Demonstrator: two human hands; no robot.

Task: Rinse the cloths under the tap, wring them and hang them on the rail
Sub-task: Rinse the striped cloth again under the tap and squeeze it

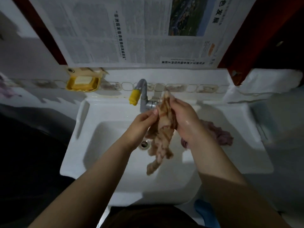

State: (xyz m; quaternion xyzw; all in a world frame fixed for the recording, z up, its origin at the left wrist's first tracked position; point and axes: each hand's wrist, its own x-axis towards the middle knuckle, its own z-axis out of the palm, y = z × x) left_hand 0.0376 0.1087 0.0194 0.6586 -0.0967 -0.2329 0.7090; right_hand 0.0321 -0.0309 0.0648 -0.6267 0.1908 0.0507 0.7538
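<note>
Two hands working one striped cloth (162, 129) over the sink (79, 127): left hand (139, 124) pinching its edge w/ fingertips, right hand (185, 119) curling round the bunched top. Below the fingers it's hanging limp, prob. wet, soft, heavyish; best gripping the bunched mid-section. Purple cloth (218, 134) lying behind the right fingers.

Both bare arms reach forward, close together. The left hand (142, 120) pinches with its fingertips. The right hand (185, 120) is wet, its fingers curled in a grip, just beside the left.
</note>
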